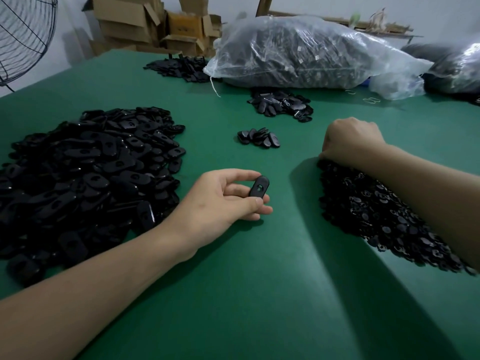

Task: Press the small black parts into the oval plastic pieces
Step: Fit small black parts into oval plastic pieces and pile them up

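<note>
Close to the front edge, I've got bare green table between both forearms. Left hand pinches one oval piece upright, thumb and fingertips clamped on it, beside the big oval heap. Right hand sits knuckles-up on the small-parts pile's far tip, fingers curled under; I can't tell what they hold. Beyond: open cloth, a small cluster, another heap, then the plastic bag.

Left hand: pinches one oval piece between thumb and fingers, just above the green surface.
Right hand: knuckles up, fingertips down in the far edge of the small-parts pile; any hold hidden.
Oval-piece heap: beside the left forearm.
Small cluster: ovals, mid-surface.
Clear bags: filled, at the back.
</note>
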